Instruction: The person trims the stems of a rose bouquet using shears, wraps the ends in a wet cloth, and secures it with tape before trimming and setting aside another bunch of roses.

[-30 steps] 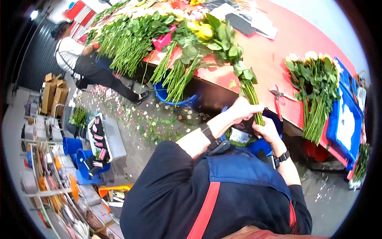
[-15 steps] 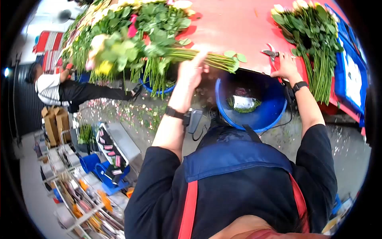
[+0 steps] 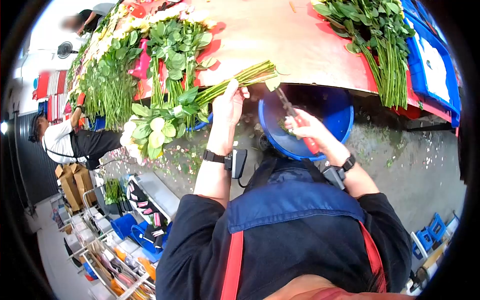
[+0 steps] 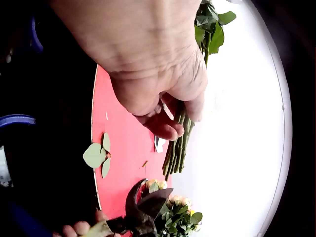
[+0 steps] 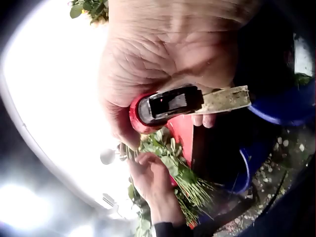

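My left hand (image 3: 228, 107) grips a bunch of flowers by its bare green stems (image 3: 250, 76). The stem ends point right along the table edge, and the leafy heads (image 3: 150, 132) hang to the lower left. Pruning shears (image 3: 286, 102) with red handles are in my right hand (image 3: 311, 129), their blades pointing up toward the cut ends. In the left wrist view the dark shear blades (image 4: 140, 207) stand apart, a short way from the stem tips (image 4: 175, 165). The right wrist view shows the handle end (image 5: 173, 103) across my palm. A leaf sprig (image 4: 96, 155) lies at the table edge.
A blue bucket (image 3: 330, 112) stands under the edge of the red table (image 3: 260, 30). More bunches (image 3: 175, 40) line the table's left side; another bunch (image 3: 385, 55) lies by a blue crate (image 3: 435, 75) at right. A person (image 3: 65, 137) works at far left. Petals litter the floor.
My right hand has left the stems, reached to the table and picked up the pruning shears, bringing them near the stem ends. My left hand has swung the bunch over to the left.
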The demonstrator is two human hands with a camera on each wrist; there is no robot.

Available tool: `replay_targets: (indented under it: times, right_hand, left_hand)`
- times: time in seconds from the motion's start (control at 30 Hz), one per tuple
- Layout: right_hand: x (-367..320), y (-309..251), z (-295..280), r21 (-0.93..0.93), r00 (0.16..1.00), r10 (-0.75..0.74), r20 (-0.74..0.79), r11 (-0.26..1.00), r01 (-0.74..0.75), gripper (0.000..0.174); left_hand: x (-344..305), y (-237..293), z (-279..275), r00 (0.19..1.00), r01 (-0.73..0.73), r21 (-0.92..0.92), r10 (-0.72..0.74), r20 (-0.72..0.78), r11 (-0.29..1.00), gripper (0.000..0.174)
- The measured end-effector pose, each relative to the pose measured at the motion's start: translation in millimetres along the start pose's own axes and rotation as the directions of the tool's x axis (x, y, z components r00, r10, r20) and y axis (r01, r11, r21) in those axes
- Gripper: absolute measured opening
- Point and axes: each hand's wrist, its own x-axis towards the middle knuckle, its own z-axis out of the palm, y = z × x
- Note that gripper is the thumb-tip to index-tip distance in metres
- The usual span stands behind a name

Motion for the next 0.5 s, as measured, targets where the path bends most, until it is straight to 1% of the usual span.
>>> replay_targets:
  times: [0.07,0.1,0.13,0.2,0.23,0.27,0.33,0.4,0.43,0.5]
  right_hand:
    - [-2,0,9,0.025,0.999,-0.024,-0.030,0.999,0.025,0.070]
    - [0,4,8,0.025,0.997,-0.054,-0.062,0.998,0.056,0.064]
    - [-1,1,8,0.041,0.996,-0.066,-0.057,0.997,0.068,0.064]
    - [-5,-9,10,0.074,0.994,-0.092,-0.050,0.993,0.096,0.066]
    - [-10,-8,12,0.104,0.991,-0.100,-0.091,0.989,0.109,0.051]
    - [-13,-5,11,0.132,0.990,-0.103,-0.099,0.984,0.116,0.048]
    - [-18,6,6,0.189,0.988,-0.108,-0.114,0.974,0.129,0.044]
    - [-23,12,8,0.136,0.981,-0.098,-0.170,0.983,0.122,0.042]
    - [-26,15,8,0.109,0.976,-0.094,-0.198,0.987,0.117,0.042]
    - [-31,32,4,0.138,0.974,-0.016,-0.227,0.989,0.049,0.044]
  left_hand:
    - [-3,-13,1,1.000,0.027,-0.015,-0.027,0.012,1.000,0.026]
    - [-8,-20,5,0.999,0.031,-0.015,-0.031,0.024,0.999,0.025]
    - [-13,-25,9,0.999,0.036,-0.015,-0.036,0.034,0.999,0.025]
    - [-16,-34,13,0.997,0.073,-0.028,-0.072,0.002,0.997,0.022]
    - [-17,-38,15,0.996,0.089,-0.035,-0.090,-0.013,0.995,0.020]
    - [-19,-40,18,0.994,0.105,-0.043,-0.106,-0.030,0.994,0.018]
    - [-23,-42,25,0.990,0.137,-0.003,-0.137,-0.005,0.991,0.021]
    - [-26,-46,27,0.983,0.182,0.022,-0.183,0.020,0.983,0.021]
    - [-28,-52,25,0.983,0.182,0.030,-0.181,-0.037,0.983,0.021]
    - [-31,-62,25,0.980,0.194,0.050,-0.191,-0.064,0.980,0.020]
